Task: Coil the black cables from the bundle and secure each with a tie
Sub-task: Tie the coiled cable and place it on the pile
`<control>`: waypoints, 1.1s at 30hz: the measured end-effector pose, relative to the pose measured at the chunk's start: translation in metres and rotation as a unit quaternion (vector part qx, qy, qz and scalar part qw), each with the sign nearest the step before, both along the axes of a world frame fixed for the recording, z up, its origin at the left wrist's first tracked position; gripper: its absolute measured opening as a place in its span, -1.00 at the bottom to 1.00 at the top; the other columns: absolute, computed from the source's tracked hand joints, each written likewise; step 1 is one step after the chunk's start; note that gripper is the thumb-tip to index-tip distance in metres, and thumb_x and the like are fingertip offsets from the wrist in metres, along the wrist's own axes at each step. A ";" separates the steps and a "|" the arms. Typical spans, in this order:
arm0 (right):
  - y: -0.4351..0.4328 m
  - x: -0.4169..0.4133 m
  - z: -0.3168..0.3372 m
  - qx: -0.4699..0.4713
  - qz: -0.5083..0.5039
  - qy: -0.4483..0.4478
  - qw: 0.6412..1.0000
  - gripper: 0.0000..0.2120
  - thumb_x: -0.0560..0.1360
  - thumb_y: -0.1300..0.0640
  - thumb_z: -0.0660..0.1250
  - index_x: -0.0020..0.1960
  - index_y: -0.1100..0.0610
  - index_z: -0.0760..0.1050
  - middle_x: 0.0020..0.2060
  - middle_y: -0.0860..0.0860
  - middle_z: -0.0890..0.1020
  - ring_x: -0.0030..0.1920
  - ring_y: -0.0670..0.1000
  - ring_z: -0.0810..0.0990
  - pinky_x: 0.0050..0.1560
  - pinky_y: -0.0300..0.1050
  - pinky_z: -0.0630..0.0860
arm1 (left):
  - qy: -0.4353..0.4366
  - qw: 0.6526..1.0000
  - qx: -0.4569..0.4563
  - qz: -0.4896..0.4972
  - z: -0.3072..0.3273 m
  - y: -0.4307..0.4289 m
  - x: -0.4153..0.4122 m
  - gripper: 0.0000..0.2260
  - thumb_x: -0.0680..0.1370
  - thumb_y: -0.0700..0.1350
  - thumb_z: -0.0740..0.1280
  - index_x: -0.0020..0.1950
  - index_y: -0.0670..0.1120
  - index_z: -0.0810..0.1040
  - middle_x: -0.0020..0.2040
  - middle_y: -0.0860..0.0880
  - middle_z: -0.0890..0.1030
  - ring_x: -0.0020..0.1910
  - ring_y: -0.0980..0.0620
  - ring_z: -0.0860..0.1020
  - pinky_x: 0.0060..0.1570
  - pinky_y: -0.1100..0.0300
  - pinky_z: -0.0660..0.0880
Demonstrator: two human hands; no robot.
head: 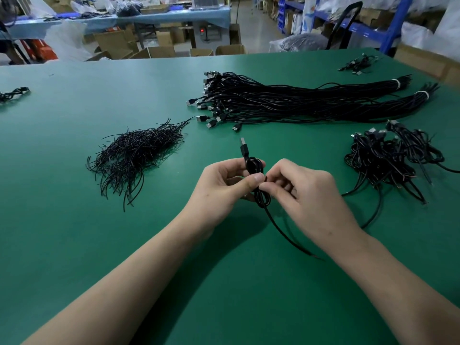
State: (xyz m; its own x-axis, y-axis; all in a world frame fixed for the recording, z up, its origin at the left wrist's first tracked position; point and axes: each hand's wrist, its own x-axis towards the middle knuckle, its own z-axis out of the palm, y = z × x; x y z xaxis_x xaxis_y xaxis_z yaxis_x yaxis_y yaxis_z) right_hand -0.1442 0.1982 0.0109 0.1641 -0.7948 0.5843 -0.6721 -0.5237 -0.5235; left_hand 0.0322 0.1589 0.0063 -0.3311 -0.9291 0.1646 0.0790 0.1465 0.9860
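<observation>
Both hands, left hand [224, 181] and right hand [302, 192], pinch the coil [254, 168] mid-frame; it looks light, bendy, springy, so hold its middle.

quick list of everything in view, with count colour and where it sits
table: one, green, fills the foreground
cable bundles: two, black, each white-banded, far right, plugs toward centre
ties: one heap, black, left of centre
coil heap: one, black, right edge
loose cables: small cluster, black, far right corner
cardboard boxes: several, brown, floor beyond the table
shelving: blue, right background
held cable: one, black, coiled, plug up, between both grips
left grip: one, bare hand, holds the coil's left side
right grip: one, bare hand, pinches the coil's middle
</observation>
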 end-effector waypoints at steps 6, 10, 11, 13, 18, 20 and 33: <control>-0.005 -0.003 0.003 0.018 -0.004 -0.020 1.000 -0.86 0.56 0.11 0.43 -0.13 0.08 0.50 -0.40 -0.10 0.55 -0.36 -0.07 0.49 -0.34 -0.27 0.37 | 0.013 1.000 -0.017 0.020 0.005 0.002 -0.003 -0.84 0.55 -0.27 0.44 0.07 -0.05 0.66 -0.16 0.02 0.69 -0.22 0.15 0.64 -0.22 0.33 0.54; -0.007 -0.007 0.004 0.099 0.002 0.001 0.995 -0.84 0.61 0.07 0.34 -0.15 0.01 0.45 -0.43 -0.02 0.54 -0.40 0.01 0.44 -0.33 0.00 0.44 | -0.012 0.998 -0.044 0.047 0.006 0.004 -0.006 -0.83 0.54 -0.27 0.46 0.05 -0.02 0.66 -0.15 0.04 0.70 -0.25 0.14 0.62 -0.21 0.29 0.55; -0.006 -0.008 0.004 0.115 0.008 0.009 0.993 -0.83 0.62 0.06 0.32 -0.15 0.00 0.45 -0.43 0.00 0.53 -0.42 0.01 0.42 -0.34 0.05 0.43 | -0.019 0.998 -0.048 0.045 0.007 0.005 -0.006 -0.83 0.54 -0.26 0.46 0.06 -0.02 0.66 -0.15 0.02 0.70 -0.24 0.13 0.62 -0.20 0.29 0.55; -0.003 -0.010 0.007 0.127 0.020 0.010 0.992 -0.81 0.62 0.07 0.30 -0.17 -0.02 0.44 -0.44 0.02 0.52 -0.45 0.01 0.37 -0.37 0.02 0.38 | -0.022 0.998 -0.050 0.033 0.008 0.006 -0.005 -0.83 0.54 -0.25 0.46 0.08 -0.04 0.66 -0.14 -0.01 0.68 -0.24 0.12 0.62 -0.19 0.29 0.55; -0.004 -0.010 0.011 0.222 0.079 -0.152 0.960 -0.77 0.66 0.16 0.26 -0.17 0.14 0.47 -0.50 -0.04 0.39 -0.45 -0.09 0.27 -0.42 -0.20 0.22 | -0.090 0.980 -0.162 0.069 0.012 0.008 -0.004 -0.83 0.52 -0.20 0.50 0.08 -0.01 0.67 -0.12 0.07 0.72 -0.22 0.07 0.66 -0.11 0.21 0.59; -0.005 -0.011 0.011 0.304 0.122 -0.273 0.905 -0.79 0.63 0.12 0.30 -0.17 0.14 0.47 -0.50 -0.06 0.33 -0.47 -0.10 0.20 -0.46 -0.28 0.15 | -0.147 0.941 -0.290 0.092 0.015 0.010 -0.003 -0.85 0.51 -0.23 0.51 0.07 -0.09 0.69 -0.11 0.07 0.70 -0.18 0.14 0.65 -0.06 0.31 0.56; -0.001 0.000 0.003 0.221 0.096 -0.270 0.932 -0.79 0.67 0.18 0.26 -0.13 0.21 0.45 -0.48 -0.02 0.34 -0.44 0.04 0.26 -0.40 -0.11 0.24 | -0.111 0.971 -0.187 0.098 0.010 0.007 -0.004 -0.83 0.53 -0.16 0.46 0.07 -0.20 0.63 -0.08 -0.09 0.71 -0.07 0.00 0.70 0.04 0.07 0.63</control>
State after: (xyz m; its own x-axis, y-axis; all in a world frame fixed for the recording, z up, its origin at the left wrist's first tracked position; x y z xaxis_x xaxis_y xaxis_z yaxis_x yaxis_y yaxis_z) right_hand -0.1438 0.1971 0.0142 0.1059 -0.9638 0.2447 -0.1637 -0.2596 -0.9517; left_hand 0.0278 0.1657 0.0163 -0.2195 -0.8668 0.4477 -0.1946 0.4886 0.8506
